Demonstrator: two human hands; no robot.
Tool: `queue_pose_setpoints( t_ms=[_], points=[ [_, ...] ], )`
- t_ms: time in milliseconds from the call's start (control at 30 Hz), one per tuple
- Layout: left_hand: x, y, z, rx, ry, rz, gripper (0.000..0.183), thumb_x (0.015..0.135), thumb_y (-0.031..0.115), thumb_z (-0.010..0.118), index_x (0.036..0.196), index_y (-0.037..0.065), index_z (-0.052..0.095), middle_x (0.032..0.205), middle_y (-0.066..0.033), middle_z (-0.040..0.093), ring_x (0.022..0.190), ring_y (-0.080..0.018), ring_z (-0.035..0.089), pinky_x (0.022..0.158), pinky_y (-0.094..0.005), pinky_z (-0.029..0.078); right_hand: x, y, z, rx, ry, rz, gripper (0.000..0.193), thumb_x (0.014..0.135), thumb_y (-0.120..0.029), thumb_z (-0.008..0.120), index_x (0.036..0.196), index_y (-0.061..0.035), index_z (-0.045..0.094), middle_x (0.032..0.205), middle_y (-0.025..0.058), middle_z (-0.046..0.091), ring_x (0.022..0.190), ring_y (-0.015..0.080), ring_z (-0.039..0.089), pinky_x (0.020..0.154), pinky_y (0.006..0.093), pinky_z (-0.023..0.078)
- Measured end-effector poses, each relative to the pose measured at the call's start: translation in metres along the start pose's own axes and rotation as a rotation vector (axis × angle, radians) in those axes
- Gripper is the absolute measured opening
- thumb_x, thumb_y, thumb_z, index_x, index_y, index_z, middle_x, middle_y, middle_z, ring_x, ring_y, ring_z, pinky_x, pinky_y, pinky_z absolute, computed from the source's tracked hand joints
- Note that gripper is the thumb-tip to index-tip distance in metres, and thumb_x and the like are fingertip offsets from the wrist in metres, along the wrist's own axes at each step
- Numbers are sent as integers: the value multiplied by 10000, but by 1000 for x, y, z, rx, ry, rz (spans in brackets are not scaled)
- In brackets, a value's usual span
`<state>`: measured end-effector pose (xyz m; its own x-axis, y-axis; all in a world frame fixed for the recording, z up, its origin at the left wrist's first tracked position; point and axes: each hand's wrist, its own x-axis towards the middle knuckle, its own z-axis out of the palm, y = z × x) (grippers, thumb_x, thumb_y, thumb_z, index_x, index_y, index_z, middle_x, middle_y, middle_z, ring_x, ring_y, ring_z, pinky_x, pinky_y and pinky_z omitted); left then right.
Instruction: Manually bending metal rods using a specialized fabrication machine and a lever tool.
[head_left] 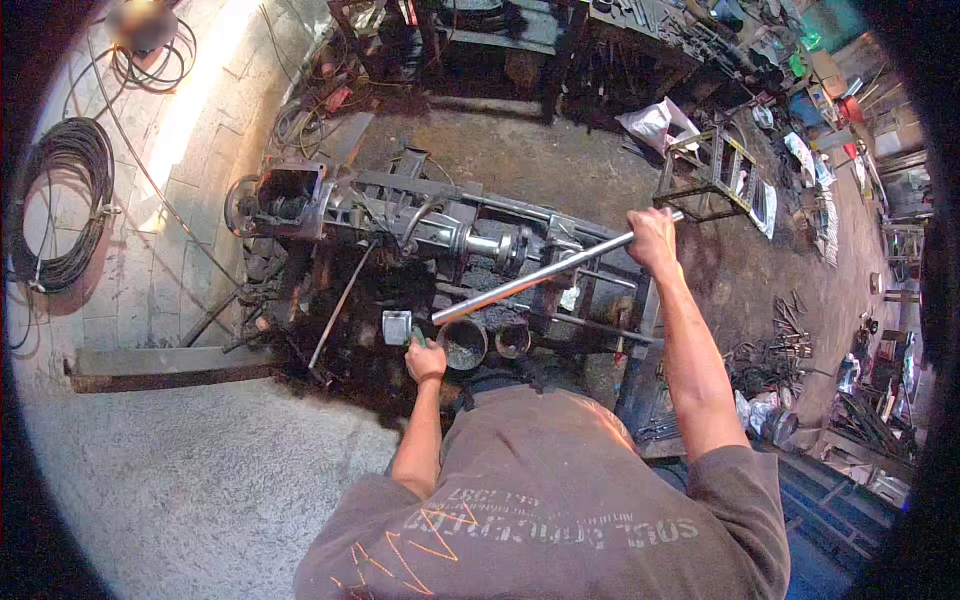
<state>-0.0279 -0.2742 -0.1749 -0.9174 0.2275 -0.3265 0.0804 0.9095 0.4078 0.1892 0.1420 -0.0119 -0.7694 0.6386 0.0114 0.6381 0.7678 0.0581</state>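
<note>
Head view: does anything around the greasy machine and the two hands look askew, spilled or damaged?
Nothing looks broken. The right hand grips a long shiny steel pipe slanting across the machine; the left hand holds a green-handled tool. Dark grime blackens the floor beneath the machine.

Daylight falls from the upper left, well beyond the left hand [425,360], and washes the pale paving [190,120] there almost to white, while the dark machine [400,225] between the hands sits in dull, oily shadow with little detail. The steel bar [540,278] gripped by the right hand [652,238] carries a bright streak of glare along its length. A black fisheye rim closes the frame, straight edges bow toward it, and the clutter far to the right of the right hand turns soft and smeared.
</note>
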Motion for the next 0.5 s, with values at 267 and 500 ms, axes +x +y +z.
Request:
queue_pose_setpoints(
  t_ms=[267,500],
  points=[
    [2,-7,5,-3,12,48,359,828,185,574,1122,-18,609,928,-305,643,882,-459,623,788,-522,490,3,0,2,9,-13,8,142,589,-107,695,664,-113,575,711,98,646,797,288,610,756,419,406],
    [3,-13,15,-39,103,38,225,802,166,597,960,10,629,868,-273,647,845,-476,614,775,-536,481,2,-7,-5,15,-13,15,147,586,-112,695,654,-114,565,710,99,645,789,288,607,751,420,407]
  ],
)
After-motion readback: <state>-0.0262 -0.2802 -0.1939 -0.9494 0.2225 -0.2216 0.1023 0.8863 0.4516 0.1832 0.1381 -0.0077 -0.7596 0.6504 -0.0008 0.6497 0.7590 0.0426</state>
